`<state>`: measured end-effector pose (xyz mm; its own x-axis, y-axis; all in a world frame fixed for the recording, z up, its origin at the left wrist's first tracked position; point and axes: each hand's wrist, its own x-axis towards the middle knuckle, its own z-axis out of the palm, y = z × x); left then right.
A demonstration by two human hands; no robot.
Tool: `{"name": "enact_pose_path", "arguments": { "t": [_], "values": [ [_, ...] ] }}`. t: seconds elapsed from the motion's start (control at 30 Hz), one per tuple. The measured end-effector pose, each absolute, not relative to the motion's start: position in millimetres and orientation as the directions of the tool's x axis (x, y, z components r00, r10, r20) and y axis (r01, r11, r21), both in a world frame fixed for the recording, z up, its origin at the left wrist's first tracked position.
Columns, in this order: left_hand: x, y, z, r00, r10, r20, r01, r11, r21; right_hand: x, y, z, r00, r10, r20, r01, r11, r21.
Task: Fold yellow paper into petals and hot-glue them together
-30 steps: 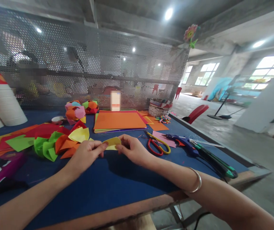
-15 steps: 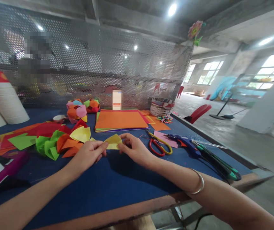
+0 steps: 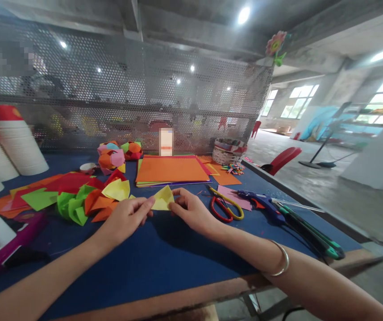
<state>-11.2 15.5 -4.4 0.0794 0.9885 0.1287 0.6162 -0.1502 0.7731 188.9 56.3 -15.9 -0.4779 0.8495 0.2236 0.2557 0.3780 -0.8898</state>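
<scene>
A small creased yellow paper [image 3: 163, 199] is held between my two hands above the blue table. Its left end is pinched by my left hand [image 3: 131, 216], and its right edge by the fingers of my right hand [image 3: 190, 211]. To the left lie a folded yellow piece [image 3: 116, 190], folded orange pieces [image 3: 99, 204] and folded green pieces [image 3: 74, 206]. Behind my hands is a stack of coloured sheets with an orange one [image 3: 172, 169] on top. Red-and-yellow-handled scissors [image 3: 225, 208] rest right of my right hand.
On the right lie a blue glue gun [image 3: 265, 206] and a green-black tool [image 3: 314, 232]. A woven basket [image 3: 229, 151] and paper balls [image 3: 111, 158] stand at the back. Stacked paper cups [image 3: 20, 142] and a purple object [image 3: 17, 249] are on the left.
The view has shifted slightly, so the table items appear a little further right and lower. The yellow paper now shows a raised peak between my hands; both hands keep their hold.
</scene>
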Motion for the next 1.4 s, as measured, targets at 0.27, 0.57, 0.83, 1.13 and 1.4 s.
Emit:
{"name": "enact_pose_path", "arguments": {
  "t": [0.27,0.57,0.83,1.13,1.4],
  "values": [
    [-60.2,36.5,24.4,-0.018,0.928,0.371,0.847,-0.183,0.499,189.4,61.0,-21.6,-0.475,0.845,0.245,0.219,0.384,-0.897],
    [-50.6,31.0,12.2,0.075,0.952,0.298,0.92,-0.181,0.347,188.2,55.3,-18.1,-0.52,0.806,0.283,0.154,0.415,-0.897],
    [-16.7,12.6,1.9,0.078,0.967,0.242,0.717,-0.223,0.66,185.6,46.9,-18.9,-0.573,0.764,0.297,0.172,0.466,-0.868],
    [-6.8,10.6,0.5,0.09,0.971,0.221,0.37,-0.239,0.898,185.9,50.3,-18.2,-0.487,0.835,0.255,0.277,0.424,-0.862],
    [-5.1,12.2,-4.7,0.16,0.972,0.171,0.342,-0.217,0.914,185.1,48.0,-19.9,-0.509,0.819,0.266,0.256,0.439,-0.862]
  ]
}}
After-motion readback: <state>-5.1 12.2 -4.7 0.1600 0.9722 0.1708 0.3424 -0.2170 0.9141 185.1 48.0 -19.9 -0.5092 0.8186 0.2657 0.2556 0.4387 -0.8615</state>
